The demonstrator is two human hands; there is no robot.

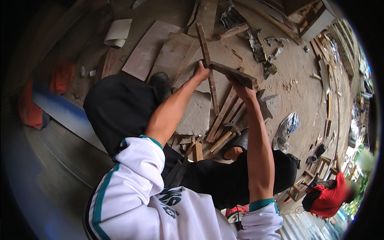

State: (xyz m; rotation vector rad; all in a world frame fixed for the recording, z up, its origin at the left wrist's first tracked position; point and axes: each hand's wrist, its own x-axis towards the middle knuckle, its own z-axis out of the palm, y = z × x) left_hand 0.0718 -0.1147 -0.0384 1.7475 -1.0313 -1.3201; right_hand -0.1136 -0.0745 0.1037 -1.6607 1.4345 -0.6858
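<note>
My left hand [202, 72] is closed around a long thin wooden strip [204, 44], at the spot where a shorter, thicker wooden block [234, 72] meets it, so the two form a rough T. Around the block's other end, my right hand [243, 89] is closed. Both pieces are held up over the ground between my legs. Below them lies a grey concrete slab [195, 114], with several loose wooden strips [224, 110] beside it. A hammer with a wooden handle [220, 142] rests near my right foot.
Flat boards [150, 50] lie on the dirt ahead and to the left. Torn dark sheeting [257, 46] and a crumpled silver bag [287, 128] lie to the right. At the far right is a person in red [330, 196], near small wooden frames [302, 185].
</note>
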